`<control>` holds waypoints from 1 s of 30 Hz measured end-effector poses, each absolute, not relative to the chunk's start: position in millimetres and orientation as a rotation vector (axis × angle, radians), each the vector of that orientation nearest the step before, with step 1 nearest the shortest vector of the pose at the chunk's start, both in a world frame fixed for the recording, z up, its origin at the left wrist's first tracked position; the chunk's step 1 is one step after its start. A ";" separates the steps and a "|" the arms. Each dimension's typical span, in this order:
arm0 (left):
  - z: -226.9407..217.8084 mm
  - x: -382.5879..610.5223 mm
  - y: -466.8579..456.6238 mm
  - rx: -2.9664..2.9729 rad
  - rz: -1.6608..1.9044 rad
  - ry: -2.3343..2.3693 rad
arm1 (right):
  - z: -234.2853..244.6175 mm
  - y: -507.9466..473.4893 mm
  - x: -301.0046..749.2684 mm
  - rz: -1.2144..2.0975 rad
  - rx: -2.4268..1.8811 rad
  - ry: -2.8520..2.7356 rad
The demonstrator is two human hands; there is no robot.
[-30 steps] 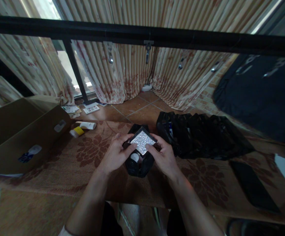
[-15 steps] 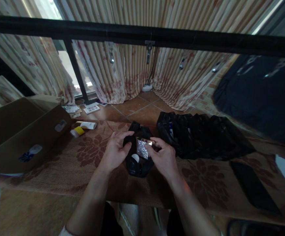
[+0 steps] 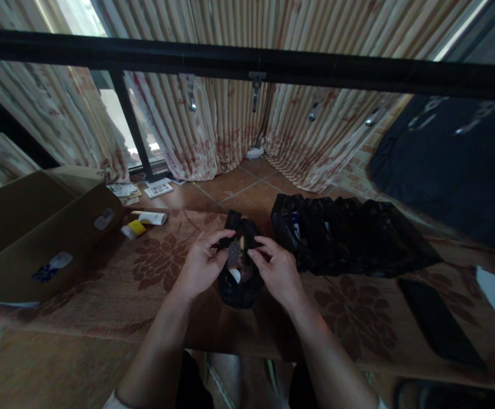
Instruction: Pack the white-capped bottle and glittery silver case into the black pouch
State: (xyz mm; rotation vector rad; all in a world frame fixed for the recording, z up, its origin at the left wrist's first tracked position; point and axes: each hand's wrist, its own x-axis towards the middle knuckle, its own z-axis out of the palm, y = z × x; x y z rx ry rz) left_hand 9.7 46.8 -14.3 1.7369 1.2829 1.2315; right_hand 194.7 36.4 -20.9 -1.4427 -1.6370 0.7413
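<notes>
A small black bag (image 3: 239, 298) sits with its mouth open on the patterned cloth (image 3: 162, 255), straight in front of me. Down inside it lies a glittery silver box (image 3: 234, 255), now in shadow, with a white round item (image 3: 234, 276) below it. My left hand (image 3: 202, 262) pinches the bag's left edge between thumb and fingers. On the other side, my right hand (image 3: 278, 271) has its thumb and fingertips closed on the right edge. Nothing else shows in either hand.
An open cardboard box (image 3: 77, 238) stands at the left, near a white tube (image 3: 152, 218) and a yellow-labelled container (image 3: 133, 229). Right of my hands, several black bags (image 3: 358, 238) form a row. A dark flat object (image 3: 439, 321) lies farther right. A black rail (image 3: 315, 68) crosses above.
My right hand has let go of the glittery silver box, which now sits lower and farther left in the bag. That hand has shifted slightly left to the bag's edge.
</notes>
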 end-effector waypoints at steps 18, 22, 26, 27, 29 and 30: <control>-14.9 7.4 48.8 1.765 1.280 1.305 | -19.2 30.8 193.5 0.562 -1.409 -1.606; -12.4 6.8 48.5 1.746 1.334 1.289 | -18.1 28.6 190.9 0.571 -1.350 -1.560; -9.2 6.6 48.7 1.704 1.401 1.339 | -17.5 26.1 188.4 0.582 -1.303 -1.505; -9.2 6.3 49.3 1.686 1.415 1.368 | -17.2 25.5 188.0 0.575 -1.289 -1.491; -11.0 4.9 51.4 1.646 1.407 1.425 | -16.7 24.6 187.8 0.541 -1.270 -1.458; -12.7 3.8 52.8 1.626 1.383 1.453 | -16.6 24.5 188.1 0.516 -1.267 -1.442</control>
